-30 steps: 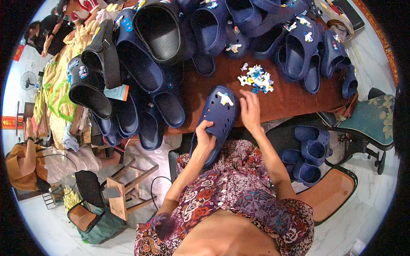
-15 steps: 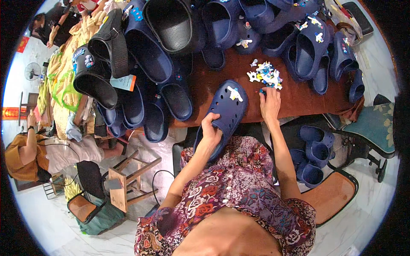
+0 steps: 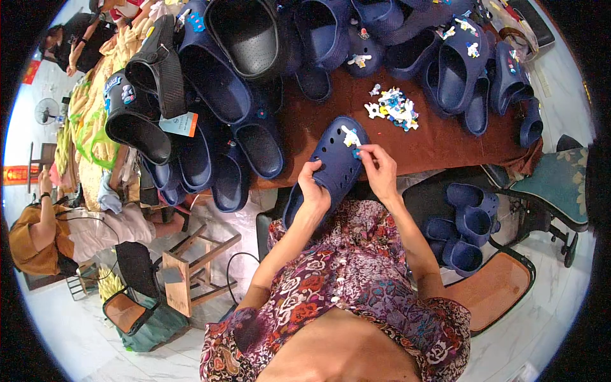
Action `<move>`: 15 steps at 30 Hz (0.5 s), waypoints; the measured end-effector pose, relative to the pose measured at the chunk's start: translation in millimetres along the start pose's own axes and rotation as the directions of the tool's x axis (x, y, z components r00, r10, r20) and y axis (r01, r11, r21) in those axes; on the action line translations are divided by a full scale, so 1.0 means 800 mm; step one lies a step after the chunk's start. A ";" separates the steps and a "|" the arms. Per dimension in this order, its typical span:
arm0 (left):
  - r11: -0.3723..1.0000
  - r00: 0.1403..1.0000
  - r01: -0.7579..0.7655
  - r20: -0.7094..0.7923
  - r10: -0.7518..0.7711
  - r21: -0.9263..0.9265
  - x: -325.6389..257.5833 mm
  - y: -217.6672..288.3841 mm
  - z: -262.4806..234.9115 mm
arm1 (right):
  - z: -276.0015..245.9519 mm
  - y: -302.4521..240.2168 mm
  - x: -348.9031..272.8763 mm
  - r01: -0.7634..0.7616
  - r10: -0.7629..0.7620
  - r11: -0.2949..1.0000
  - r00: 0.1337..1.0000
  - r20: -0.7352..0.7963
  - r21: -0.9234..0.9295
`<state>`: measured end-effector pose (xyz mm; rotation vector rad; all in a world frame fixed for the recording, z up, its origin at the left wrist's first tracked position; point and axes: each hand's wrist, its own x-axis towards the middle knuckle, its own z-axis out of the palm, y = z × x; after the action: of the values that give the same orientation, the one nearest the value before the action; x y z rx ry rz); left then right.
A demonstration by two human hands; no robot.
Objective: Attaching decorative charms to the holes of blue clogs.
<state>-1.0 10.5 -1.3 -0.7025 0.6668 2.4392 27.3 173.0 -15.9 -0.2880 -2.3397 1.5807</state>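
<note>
A navy blue clog [image 3: 333, 148] with round holes is tilted over the table's near edge. My left hand [image 3: 314, 190] is closed around its side at the opening, thumb on top. A white character charm [image 3: 350, 137] sits on the toe. Between my right thumb and fingers, a small blue charm [image 3: 356, 153] is pinched against the toe, just below the white one; whether it sits in a hole I cannot tell. My right hand [image 3: 380, 172] partly covers that side of the clog. Beyond it lies a pile of loose charms [image 3: 396, 109], white, blue and yellow.
Navy and black clogs crowd the far and left parts of the brown-covered table [image 3: 433, 149]. Several navy clogs [image 3: 472, 228] lie on a dark seat at right, near an office chair [image 3: 552, 184]. A wooden stool [image 3: 181, 280] stands at left; another person [image 3: 38, 229] is beyond it.
My right hand has come from the charm pile to the clog's toe, bringing a small blue charm. My left hand still holds the clog, which has shifted slightly left.
</note>
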 end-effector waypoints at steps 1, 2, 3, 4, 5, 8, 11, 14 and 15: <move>1.000 1.000 -0.002 -0.001 0.002 0.000 0.001 0.000 -0.002 | 0.000 -0.004 0.001 0.001 -0.001 1.000 1.000 0.001 0.002; 1.000 1.000 -0.007 -0.001 0.007 0.010 0.003 0.000 -0.007 | 0.000 -0.008 0.003 0.001 -0.001 0.998 1.000 0.008 -0.057; 1.000 1.000 -0.011 -0.001 0.011 0.021 0.004 -0.001 -0.010 | 0.000 -0.011 0.004 0.002 0.000 0.993 1.000 0.014 -0.114; 1.000 1.000 -0.012 -0.002 0.012 0.021 0.004 -0.001 -0.011 | 0.001 -0.012 0.004 0.002 0.000 0.994 1.000 0.015 -0.114; 1.000 1.000 -0.006 0.015 0.005 0.014 0.004 -0.001 -0.012 | 0.002 -0.014 0.004 0.035 -0.036 0.990 0.999 -0.007 -0.134; 1.000 0.999 0.006 0.040 -0.006 0.005 0.004 -0.002 -0.014 | 0.005 -0.010 0.004 0.107 -0.115 0.980 0.993 -0.041 -0.169; 1.000 0.996 0.012 0.087 -0.012 0.002 0.006 -0.002 -0.020 | 0.006 -0.014 0.005 0.102 -0.109 0.985 0.993 -0.046 -0.139; 1.000 0.990 -0.018 0.138 0.018 0.001 0.004 -0.005 -0.019 | 0.009 -0.009 0.006 -0.032 0.030 0.999 0.998 -0.056 -0.027; 0.999 0.987 -0.051 0.151 0.050 0.002 0.003 -0.007 -0.018 | 0.010 -0.005 0.007 -0.117 0.119 0.992 0.990 -0.069 0.042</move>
<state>5.4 7.0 -14.7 -0.4978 0.6383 2.5060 19.0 166.4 -14.4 -0.4743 -2.2734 1.6386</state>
